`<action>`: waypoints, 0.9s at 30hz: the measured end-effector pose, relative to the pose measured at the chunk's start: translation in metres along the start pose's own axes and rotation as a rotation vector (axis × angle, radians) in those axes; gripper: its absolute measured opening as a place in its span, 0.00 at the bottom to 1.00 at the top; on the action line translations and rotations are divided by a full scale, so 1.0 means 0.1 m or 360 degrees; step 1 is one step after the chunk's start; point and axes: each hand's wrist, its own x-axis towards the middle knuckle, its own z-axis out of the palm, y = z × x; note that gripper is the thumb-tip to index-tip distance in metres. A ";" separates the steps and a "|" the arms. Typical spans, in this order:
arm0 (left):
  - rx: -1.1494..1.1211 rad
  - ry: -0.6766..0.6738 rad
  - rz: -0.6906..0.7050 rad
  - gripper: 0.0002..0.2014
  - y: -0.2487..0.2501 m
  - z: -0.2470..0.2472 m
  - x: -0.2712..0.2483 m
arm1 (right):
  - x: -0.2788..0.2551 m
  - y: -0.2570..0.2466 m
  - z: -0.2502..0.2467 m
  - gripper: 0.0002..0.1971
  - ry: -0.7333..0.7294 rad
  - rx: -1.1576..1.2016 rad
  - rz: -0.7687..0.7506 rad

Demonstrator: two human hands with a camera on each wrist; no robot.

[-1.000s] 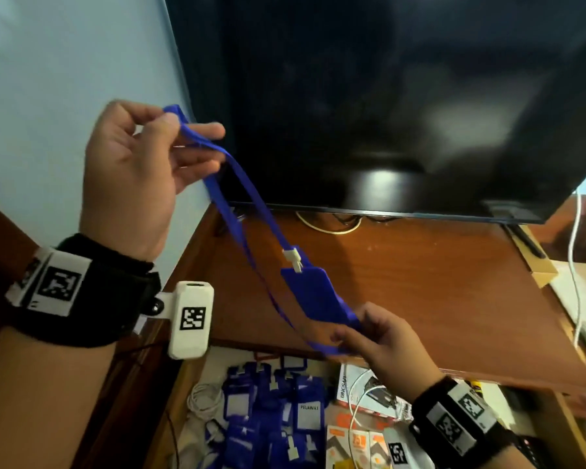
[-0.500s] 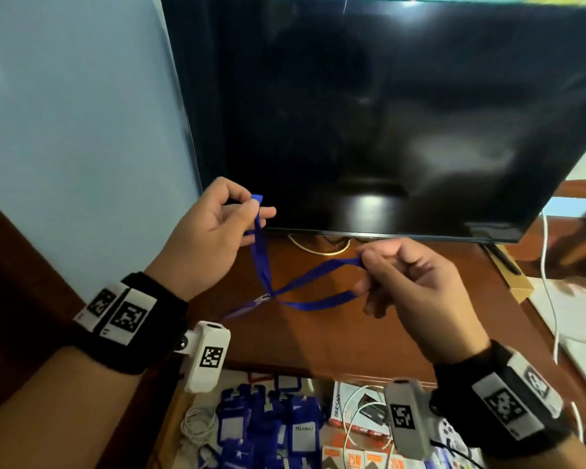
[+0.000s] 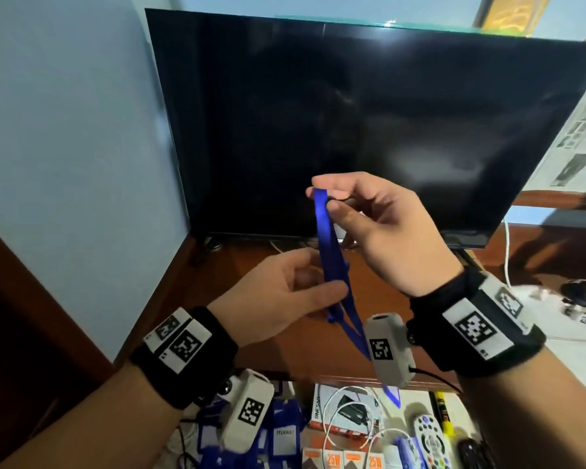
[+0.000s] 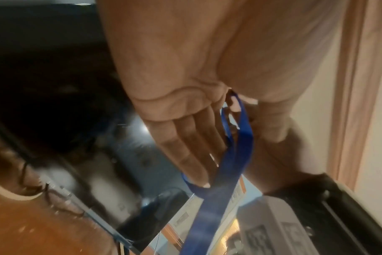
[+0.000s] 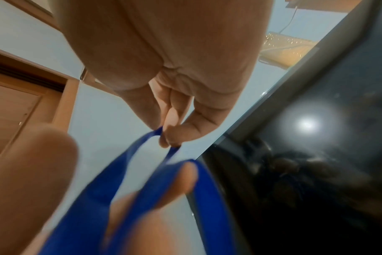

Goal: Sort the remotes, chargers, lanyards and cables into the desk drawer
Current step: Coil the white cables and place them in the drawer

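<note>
A blue lanyard [image 3: 325, 231] hangs upright in front of the dark TV. My right hand [image 3: 323, 198] pinches the top of its loop between thumb and fingertips, also plain in the right wrist view [image 5: 164, 136]. Lower down, my left hand [image 3: 329, 282] holds both strap runs between thumb and fingers; the strap [image 4: 229, 155] passes between thumb and fingers there. The lanyard's tail drops behind the right wrist camera, over the open desk drawer [image 3: 464, 411]. In the drawer lie blue badge lanyards [image 3: 285, 431], boxed chargers [image 3: 345, 414], a white cable [image 3: 332, 424] and a white remote [image 3: 428, 438].
A large black TV [image 3: 352, 113] stands on the brown desk top [image 3: 285, 350], close behind my hands. A pale blue wall runs along the left. A white cable [image 3: 506, 252] hangs at the desk's right end.
My right hand has risen and now pinches the loop's top. My left hand has dropped below it onto the straps, so the lanyard hangs upright instead of spread sideways.
</note>
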 end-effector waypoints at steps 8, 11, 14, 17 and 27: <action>-0.0047 0.0219 0.0343 0.10 0.45 0.12 0.13 | -0.32 0.46 -0.13 0.25 0.0287 0.0163 0.0032; -0.0221 0.0237 0.0395 0.10 0.65 0.12 0.17 | -0.63 0.78 0.12 0.49 0.0174 0.0373 0.0229; -0.0340 0.0322 0.0380 0.07 0.83 0.10 0.22 | -0.90 0.96 0.46 0.55 -0.0274 0.0553 0.0429; -0.0361 0.0384 0.0402 0.07 0.93 -0.01 0.29 | -1.00 0.98 0.80 0.43 -0.0448 0.0527 0.0486; -0.0319 0.1068 0.0504 0.03 0.83 -0.80 0.33 | -0.85 1.16 0.51 0.05 -0.0060 0.0356 0.0519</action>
